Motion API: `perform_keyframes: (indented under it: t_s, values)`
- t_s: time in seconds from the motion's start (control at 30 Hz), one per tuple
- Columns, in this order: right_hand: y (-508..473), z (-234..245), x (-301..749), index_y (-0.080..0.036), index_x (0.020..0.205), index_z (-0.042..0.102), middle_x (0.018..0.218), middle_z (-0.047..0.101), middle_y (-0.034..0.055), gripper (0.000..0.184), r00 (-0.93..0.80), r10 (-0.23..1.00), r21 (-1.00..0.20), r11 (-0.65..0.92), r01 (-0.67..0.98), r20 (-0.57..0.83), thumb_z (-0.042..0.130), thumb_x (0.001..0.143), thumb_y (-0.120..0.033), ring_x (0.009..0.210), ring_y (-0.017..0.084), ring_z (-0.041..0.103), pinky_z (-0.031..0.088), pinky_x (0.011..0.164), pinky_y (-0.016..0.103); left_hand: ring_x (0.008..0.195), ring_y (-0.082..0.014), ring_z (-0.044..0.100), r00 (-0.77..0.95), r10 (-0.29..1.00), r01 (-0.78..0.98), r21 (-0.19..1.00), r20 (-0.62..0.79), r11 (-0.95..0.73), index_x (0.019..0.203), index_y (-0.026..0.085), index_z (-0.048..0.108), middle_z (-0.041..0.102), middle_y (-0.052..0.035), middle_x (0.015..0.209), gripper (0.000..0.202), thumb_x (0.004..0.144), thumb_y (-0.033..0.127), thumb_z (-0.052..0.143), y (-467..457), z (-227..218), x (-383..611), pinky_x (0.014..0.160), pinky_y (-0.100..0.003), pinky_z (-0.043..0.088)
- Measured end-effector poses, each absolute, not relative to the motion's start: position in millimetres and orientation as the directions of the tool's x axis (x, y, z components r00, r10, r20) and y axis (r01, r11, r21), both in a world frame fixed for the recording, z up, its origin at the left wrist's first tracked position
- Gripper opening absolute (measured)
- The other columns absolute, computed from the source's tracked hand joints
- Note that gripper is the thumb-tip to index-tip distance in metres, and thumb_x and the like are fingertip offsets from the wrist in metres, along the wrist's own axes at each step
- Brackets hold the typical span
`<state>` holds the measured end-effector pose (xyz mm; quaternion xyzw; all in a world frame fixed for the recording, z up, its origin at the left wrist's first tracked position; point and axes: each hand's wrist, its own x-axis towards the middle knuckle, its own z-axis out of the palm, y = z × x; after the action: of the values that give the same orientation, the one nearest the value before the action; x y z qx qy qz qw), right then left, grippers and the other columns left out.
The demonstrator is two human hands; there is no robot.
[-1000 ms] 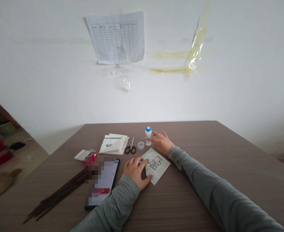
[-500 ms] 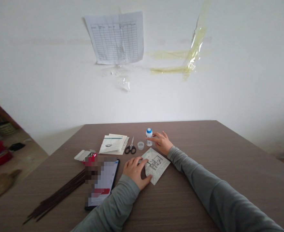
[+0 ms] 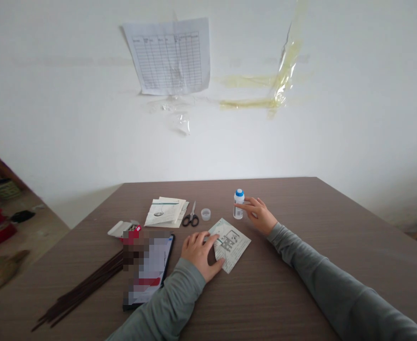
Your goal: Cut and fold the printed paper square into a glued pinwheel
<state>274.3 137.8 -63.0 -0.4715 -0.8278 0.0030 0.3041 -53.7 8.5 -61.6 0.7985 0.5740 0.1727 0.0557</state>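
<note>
A folded square of printed paper (image 3: 231,251) lies on the table with a corner pointing toward me. My left hand (image 3: 198,253) rests over its left edge, fingers spread, thumb and fingertips touching it. Beyond the paper, a small white bottle (image 3: 238,210) with a blue top stands upright. My right hand (image 3: 260,215) has its fingers around the bottle from the right, one finger across the front; the thumb is not clearly visible.
Left of the bottle are a clear plastic cap (image 3: 205,214), black-handled scissors (image 3: 190,218) and stacked paper pieces (image 3: 165,212). Nearer me lie a phone (image 3: 151,270), an opened small red-and-white box (image 3: 125,229) and thin dark sticks (image 3: 84,289). A wall (image 3: 208,147) borders the table's far edge.
My right hand and the bottle have moved to the right together, away from the plastic cap. My left hand and the folded paper have stayed nearly in place.
</note>
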Motion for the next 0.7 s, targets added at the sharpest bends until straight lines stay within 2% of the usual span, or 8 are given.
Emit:
perform_keyframes:
  t_s: [0.37, 0.57, 0.7]
  values:
    - [124, -75, 292, -0.043, 0.159, 0.096, 0.164, 0.090, 0.0129, 0.076, -0.368, 0.781, -0.300, 0.558, 0.774, 0.506, 0.063, 0.104, -0.003, 0.146, 0.038, 0.089, 0.056, 0.145, 0.074, 0.156, -0.0483, 0.076, 0.280, 0.931, 0.905, 0.259, 0.235, -0.338, 0.168, 0.035, 0.090, 0.087, -0.0134, 0.167, 0.071, 0.097, 0.041, 0.096, 7, -64, -51, 0.140, -0.068, 0.058]
    - [122, -79, 292, -0.043, 0.170, 0.089, 0.171, 0.085, 0.0133, 0.084, -0.381, 0.775, -0.277, 0.563, 0.779, 0.504, 0.059, 0.103, -0.002, 0.139, 0.033, 0.091, 0.046, 0.152, 0.079, 0.159, -0.0494, 0.076, 0.275, 0.933, 0.905, 0.265, 0.231, -0.333, 0.171, 0.035, 0.089, 0.087, -0.0152, 0.171, 0.074, 0.097, 0.045, 0.097, 8, -64, -50, 0.142, -0.069, 0.057]
    - [121, -79, 289, -0.043, 0.174, 0.087, 0.165, 0.088, 0.0144, 0.085, -0.393, 0.779, -0.266, 0.562, 0.783, 0.489, 0.054, 0.108, -0.002, 0.147, 0.036, 0.088, 0.043, 0.153, 0.083, 0.163, -0.0510, 0.074, 0.280, 0.930, 0.901, 0.272, 0.237, -0.340, 0.171, 0.032, 0.089, 0.086, -0.0169, 0.174, 0.073, 0.099, 0.044, 0.095, 6, -62, -50, 0.144, -0.070, 0.055]
